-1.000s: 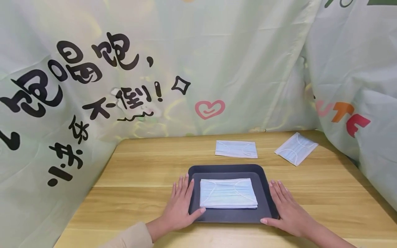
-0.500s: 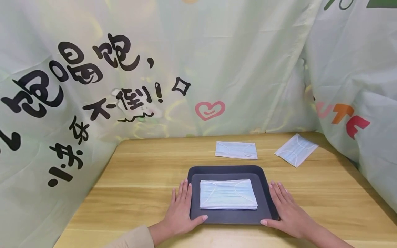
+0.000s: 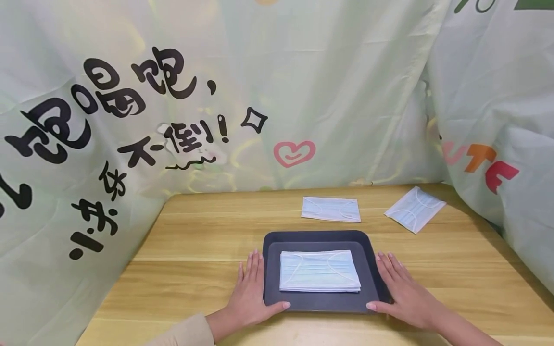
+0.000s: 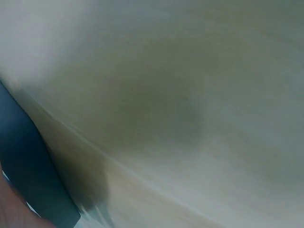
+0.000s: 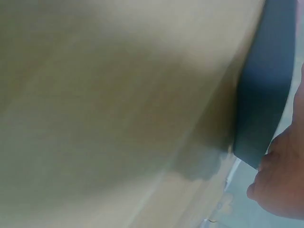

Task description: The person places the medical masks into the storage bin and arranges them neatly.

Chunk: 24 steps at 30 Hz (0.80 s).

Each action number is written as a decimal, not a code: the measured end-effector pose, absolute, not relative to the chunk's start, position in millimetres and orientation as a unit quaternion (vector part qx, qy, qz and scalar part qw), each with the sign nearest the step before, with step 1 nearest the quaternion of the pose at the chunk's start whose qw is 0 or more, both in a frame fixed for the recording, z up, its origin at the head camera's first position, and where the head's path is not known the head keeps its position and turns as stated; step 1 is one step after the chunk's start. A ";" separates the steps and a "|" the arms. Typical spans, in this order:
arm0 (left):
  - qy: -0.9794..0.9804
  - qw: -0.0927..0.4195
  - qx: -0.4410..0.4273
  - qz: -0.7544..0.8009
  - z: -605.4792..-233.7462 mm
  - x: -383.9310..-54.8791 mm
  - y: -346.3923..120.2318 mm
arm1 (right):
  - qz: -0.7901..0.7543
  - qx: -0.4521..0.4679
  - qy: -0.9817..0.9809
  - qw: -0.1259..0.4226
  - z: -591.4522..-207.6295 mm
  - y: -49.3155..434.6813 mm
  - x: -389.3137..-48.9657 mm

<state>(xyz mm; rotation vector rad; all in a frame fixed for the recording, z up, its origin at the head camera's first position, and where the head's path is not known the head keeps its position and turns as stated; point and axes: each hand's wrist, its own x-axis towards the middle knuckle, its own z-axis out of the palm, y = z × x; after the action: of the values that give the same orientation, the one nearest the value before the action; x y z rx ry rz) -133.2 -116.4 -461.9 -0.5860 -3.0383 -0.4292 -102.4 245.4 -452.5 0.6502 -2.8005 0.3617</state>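
Observation:
A dark grey rectangular tray (image 3: 320, 302) lies on the table with a neat stack of light blue face masks (image 3: 320, 271) in it. My left hand (image 3: 247, 295) rests at the tray's left side, fingers straight along the edge and thumb at the near corner. On the other side, my right hand (image 3: 409, 295) lies against the right edge, its thumb over the near right corner. Both wrist views show the tray's outer wall, the left one with the tray wall (image 4: 28, 156) at lower left, the right one with the tray wall (image 5: 266, 90) at upper right.
Behind the tray, one face mask (image 3: 331, 209) lies flat on the wooden table (image 3: 186, 269). Another face mask (image 3: 414, 210) lies at an angle toward the back right. A printed cloth curtain (image 3: 337, 96) hangs around the back and sides.
My left hand has slid slightly off the tray's left rim to its outer side, its thumb still at the near corner. The right hand, tray and masks look almost unchanged.

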 end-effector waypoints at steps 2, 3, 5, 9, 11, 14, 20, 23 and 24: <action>-0.972 0.003 -0.186 -0.144 -462.2 -133.5 -117.2 | 0.151 0.212 -0.960 0.101 -444.2 245.3 -107.1; -0.971 0.000 -0.184 -0.150 -462.2 -133.4 -117.4 | 0.165 0.206 -0.960 0.092 -439.0 245.4 -110.3; -0.970 -0.005 -0.182 -0.159 -462.6 -133.5 -117.6 | 0.202 0.189 -0.958 0.070 -426.9 245.7 -118.5; -0.970 -0.007 -0.180 -0.161 -462.7 -132.6 -117.2 | 0.258 0.164 -0.951 0.055 -405.4 246.3 -137.8; -0.971 -0.006 -0.181 -0.159 -463.6 -132.4 -116.7 | 0.274 0.162 -0.946 0.065 -398.2 245.9 -147.1; -0.971 0.002 -0.184 -0.155 -464.1 -132.2 -116.5 | 0.286 0.171 -0.937 0.100 -393.1 244.3 -160.9; -0.971 0.006 -0.187 -0.149 -466.2 -133.0 -117.3 | 0.304 0.175 -0.916 0.197 -391.5 239.6 -193.3; -0.971 -0.002 -0.185 -0.151 -465.7 -133.1 -117.8 | 0.318 0.152 -0.904 0.240 -392.9 236.8 -211.6; -0.971 -0.004 -0.185 -0.150 -465.5 -133.3 -118.1 | 0.324 0.140 -0.903 0.247 -393.7 236.0 -217.4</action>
<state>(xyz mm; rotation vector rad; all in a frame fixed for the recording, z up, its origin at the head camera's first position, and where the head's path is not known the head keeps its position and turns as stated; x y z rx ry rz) -133.3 -118.1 -465.5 -0.5825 -3.0592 -0.4735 -217.4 236.0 -393.7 0.3827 -2.4613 0.8832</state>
